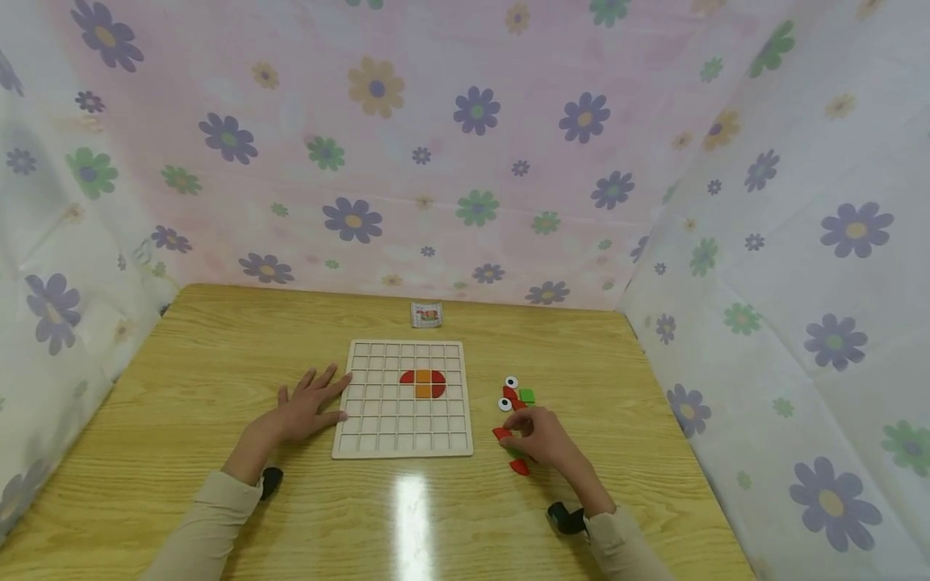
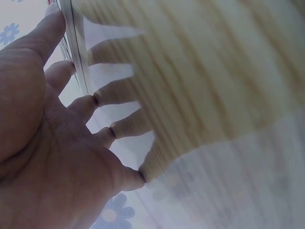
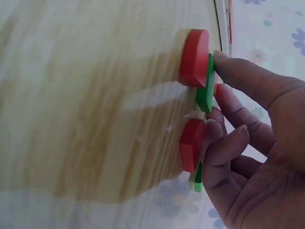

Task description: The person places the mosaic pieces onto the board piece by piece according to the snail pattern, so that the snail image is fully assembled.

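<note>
My left hand (image 1: pixel 308 407) lies with spread fingers on the table, its fingertips at the left edge of a wooden grid board (image 1: pixel 374 442). The left wrist view shows that palm (image 2: pixel 57 162) and the thumb near the board's side. On the board, red curved pieces (image 1: pixel 438 378) adjoin orange squares (image 1: pixel 423 390). Right of the board, my right hand (image 1: pixel 545 438) pinches a red quarter-round piece (image 1: pixel 502 433) between thumb and forefinger. Under this hand, the right wrist view shows red pieces (image 3: pixel 193 143) and green pieces (image 3: pixel 206 90) close to the fingers.
Beyond the right hand lie two round eye pieces (image 1: pixel 504 404), red pieces (image 1: pixel 511 394) and a green square (image 1: pixel 527 396). Another red piece (image 1: pixel 519 467) lies nearer. A small picture card (image 1: pixel 426 315) sits behind the board. Flowered cloth (image 1: pixel 472 161) hangs around the table.
</note>
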Motion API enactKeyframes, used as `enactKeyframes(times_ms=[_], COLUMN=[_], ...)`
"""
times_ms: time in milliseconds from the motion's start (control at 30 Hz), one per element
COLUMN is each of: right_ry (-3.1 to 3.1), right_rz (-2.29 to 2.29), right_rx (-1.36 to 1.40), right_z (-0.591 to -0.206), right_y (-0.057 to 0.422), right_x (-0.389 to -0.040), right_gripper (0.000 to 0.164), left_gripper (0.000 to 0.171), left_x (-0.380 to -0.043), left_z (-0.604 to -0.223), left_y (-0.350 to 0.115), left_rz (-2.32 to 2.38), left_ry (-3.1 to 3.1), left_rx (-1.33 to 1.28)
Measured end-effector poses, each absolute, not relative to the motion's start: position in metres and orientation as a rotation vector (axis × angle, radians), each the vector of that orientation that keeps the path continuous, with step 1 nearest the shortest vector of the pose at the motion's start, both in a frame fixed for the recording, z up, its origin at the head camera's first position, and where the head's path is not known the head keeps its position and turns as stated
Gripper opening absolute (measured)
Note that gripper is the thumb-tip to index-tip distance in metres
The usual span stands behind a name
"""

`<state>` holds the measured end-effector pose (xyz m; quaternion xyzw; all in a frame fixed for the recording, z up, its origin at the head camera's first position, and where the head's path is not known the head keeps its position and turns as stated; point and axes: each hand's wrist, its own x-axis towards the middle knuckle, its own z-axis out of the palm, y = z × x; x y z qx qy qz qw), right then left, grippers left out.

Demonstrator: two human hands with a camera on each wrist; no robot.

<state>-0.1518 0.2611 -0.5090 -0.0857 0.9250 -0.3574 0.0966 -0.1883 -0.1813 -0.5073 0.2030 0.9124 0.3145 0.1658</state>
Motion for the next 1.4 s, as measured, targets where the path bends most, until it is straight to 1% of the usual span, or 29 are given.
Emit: enactKeyframes(times_ms=[567,767,1167,1300,1400], right_ry=[2.701,2.67,2.656,2.646,2.62], right_rz=[-1.06,-1.089,-1.24,-1.316,-1.358], right_rx=[-0.288,-0.342,-0.328,-0.376,-0.455], right_z=[-0.511,-0.511,-0.509,-0.509,-0.512], right_y=[0.254,0.252,0.244,0.243,0.243], right_x=[-0.153,-0.152,-0.151,-0.152,-0.154], right_gripper=[0.016,0.016,0.007,0.01,0.014], left_gripper=[0.071,0.071,0.072,0.071,0.071], left_x=[-0.189,-0.189,-0.189,-0.189,-0.189], left_z=[-0.508,-0.508,-0.51,-0.509,-0.51], left_y=[-0.182,-0.182,-0.182,-0.182,-0.182], left_rz=[0.881,0.882,0.886,0.885,0.882], left_ry=[2.602,2.604,2.608,2.603,2.605], left_rx=[0.581,0.582,0.585,0.581,0.581])
